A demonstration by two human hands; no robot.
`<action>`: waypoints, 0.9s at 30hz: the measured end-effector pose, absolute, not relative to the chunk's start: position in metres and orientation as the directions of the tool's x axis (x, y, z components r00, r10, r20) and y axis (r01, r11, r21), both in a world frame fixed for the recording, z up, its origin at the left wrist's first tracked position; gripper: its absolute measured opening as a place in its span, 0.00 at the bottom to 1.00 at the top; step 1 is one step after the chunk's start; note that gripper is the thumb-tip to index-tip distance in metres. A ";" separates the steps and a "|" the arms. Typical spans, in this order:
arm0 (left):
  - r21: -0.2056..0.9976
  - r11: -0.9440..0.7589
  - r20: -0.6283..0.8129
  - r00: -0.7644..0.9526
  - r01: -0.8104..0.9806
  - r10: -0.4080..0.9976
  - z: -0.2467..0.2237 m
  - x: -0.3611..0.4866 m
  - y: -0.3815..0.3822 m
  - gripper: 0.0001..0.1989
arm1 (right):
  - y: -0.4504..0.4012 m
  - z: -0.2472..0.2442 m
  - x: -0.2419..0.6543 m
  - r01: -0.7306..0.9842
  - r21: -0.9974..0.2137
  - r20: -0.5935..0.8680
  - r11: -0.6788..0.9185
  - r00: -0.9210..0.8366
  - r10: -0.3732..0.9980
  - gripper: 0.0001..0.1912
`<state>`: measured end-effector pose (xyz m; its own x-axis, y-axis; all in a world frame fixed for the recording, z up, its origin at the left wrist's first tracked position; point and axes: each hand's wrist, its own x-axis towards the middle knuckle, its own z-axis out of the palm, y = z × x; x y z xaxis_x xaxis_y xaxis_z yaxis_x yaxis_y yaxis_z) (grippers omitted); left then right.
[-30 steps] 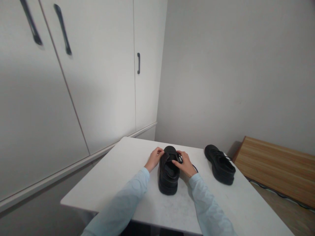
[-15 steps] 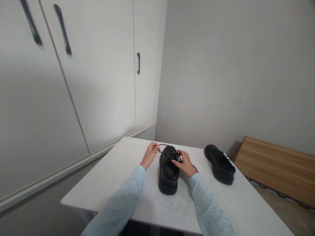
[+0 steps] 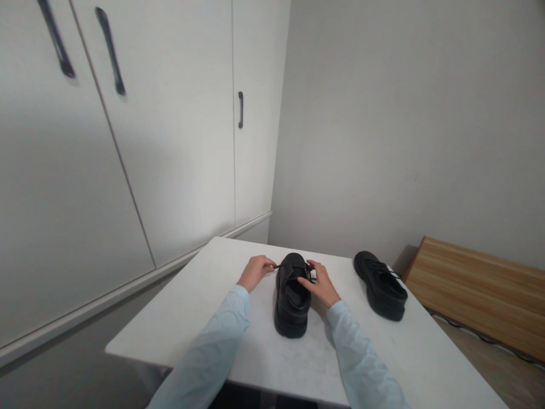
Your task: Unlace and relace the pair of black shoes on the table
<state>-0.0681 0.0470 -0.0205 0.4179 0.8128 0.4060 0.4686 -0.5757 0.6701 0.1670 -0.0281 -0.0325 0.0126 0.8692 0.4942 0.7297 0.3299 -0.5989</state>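
Observation:
A black lace-up shoe (image 3: 291,321) stands on the white table (image 3: 191,318), its toe pointing away from me and its opening towards me. To its left, my left hand (image 3: 254,271) pinches a black shoelace (image 3: 279,266) that runs short and taut to the front of the shoe. My right hand (image 3: 322,286) grips the shoe's right side by the lacing, thumb at the opening and fingers outside. A bit of dark lace shows beside those fingers; where its end lies is hidden.
A second black shoe (image 3: 385,292), laced, rests at the table's right edge. Beyond it is a wooden-topped piece of furniture (image 3: 477,289). White cupboards (image 3: 179,142) with dark handles line the left, and a grey wall (image 3: 395,125) rises behind.
My left hand has moved slightly left and towards me, drawing the loose lace loop straight. The lace trailing by my right wrist has gone from sight. My right hand stays on the shoe.

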 end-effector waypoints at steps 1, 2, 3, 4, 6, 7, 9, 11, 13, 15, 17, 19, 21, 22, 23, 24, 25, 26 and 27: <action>0.631 -0.586 0.408 0.426 0.508 0.808 -0.022 -0.070 0.049 0.06 | -0.028 -0.032 0.167 0.727 -0.601 0.494 0.332 0.012 0.869 0.30; 0.599 -0.587 0.408 0.423 0.545 0.809 -0.023 -0.071 0.050 0.06 | -0.028 -0.032 0.167 0.725 -0.602 0.495 0.335 0.010 0.869 0.30; 0.579 -0.576 0.406 0.408 0.578 0.818 -0.024 -0.073 0.052 0.06 | -0.029 -0.031 0.167 0.722 -0.604 0.495 0.337 0.008 0.869 0.30; 0.570 -0.556 0.404 0.383 0.605 0.831 -0.025 -0.074 0.053 0.06 | -0.029 -0.031 0.166 0.721 -0.605 0.495 0.338 0.008 0.869 0.29; 0.570 -0.515 0.411 0.320 0.641 0.854 -0.026 -0.077 0.055 0.06 | -0.029 -0.030 0.166 0.720 -0.608 0.493 0.336 0.011 0.870 0.29; 0.572 -0.498 0.418 0.291 0.652 0.861 -0.026 -0.079 0.056 0.07 | -0.030 -0.030 0.166 0.720 -0.608 0.493 0.334 0.012 0.870 0.29; 0.575 -0.466 0.438 0.227 0.673 0.870 -0.024 -0.082 0.058 0.08 | -0.030 -0.030 0.166 0.723 -0.604 0.497 0.336 0.012 0.868 0.28; 0.596 -0.421 0.469 0.130 0.684 0.874 -0.021 -0.085 0.060 0.09 | -0.030 -0.030 0.167 0.726 -0.598 0.504 0.340 0.010 0.864 0.28; 0.648 -0.381 0.493 0.017 0.659 0.870 -0.017 -0.088 0.061 0.09 | -0.030 -0.031 0.167 0.729 -0.593 0.507 0.342 0.008 0.862 0.28; 0.748 -0.365 0.492 -0.094 0.555 0.866 -0.013 -0.089 0.062 0.06 | -0.030 -0.030 0.168 0.730 -0.592 0.503 0.342 0.003 0.865 0.28; 0.857 -0.367 0.452 -0.186 0.362 0.872 -0.012 -0.090 0.063 0.04 | -0.029 -0.030 0.168 0.731 -0.594 0.494 0.336 0.001 0.869 0.28; 0.915 -0.360 0.397 -0.240 0.184 0.886 -0.013 -0.088 0.064 0.04 | -0.029 -0.030 0.169 0.732 -0.595 0.487 0.332 -0.001 0.874 0.28; 0.932 -0.350 0.363 -0.249 0.096 0.898 -0.014 -0.084 0.063 0.06 | -0.029 -0.030 0.169 0.730 -0.598 0.482 0.332 -0.003 0.876 0.28; 0.936 -0.351 0.348 -0.237 0.034 0.907 -0.014 -0.083 0.063 0.08 | -0.030 -0.030 0.169 0.727 -0.600 0.481 0.333 -0.005 0.877 0.28; 0.934 -0.349 0.327 -0.218 -0.069 0.919 -0.013 -0.081 0.062 0.08 | -0.030 -0.030 0.169 0.724 -0.603 0.479 0.334 -0.006 0.878 0.28; 0.918 -0.341 0.305 -0.190 -0.200 0.933 -0.012 -0.080 0.061 0.09 | -0.030 -0.030 0.168 0.722 -0.606 0.479 0.335 -0.005 0.878 0.28; 0.882 -0.326 0.288 -0.158 -0.339 0.944 -0.010 -0.080 0.059 0.09 | -0.030 -0.030 0.168 0.719 -0.609 0.479 0.336 -0.004 0.878 0.28; 0.830 -0.308 0.278 -0.133 -0.465 0.951 -0.008 -0.080 0.058 0.10 | -0.031 -0.030 0.168 0.716 -0.611 0.480 0.338 -0.004 0.877 0.28; 0.774 -0.294 0.273 -0.123 -0.561 0.954 -0.005 -0.081 0.057 0.10 | -0.031 -0.029 0.168 0.714 -0.613 0.482 0.339 -0.003 0.876 0.28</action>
<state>-0.0806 0.0567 -0.0051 -0.1230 0.9540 0.2734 -0.5606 -0.2941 0.7741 0.1682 -0.0311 -0.0293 -0.0026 0.8761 0.4821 0.7137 0.3393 -0.6128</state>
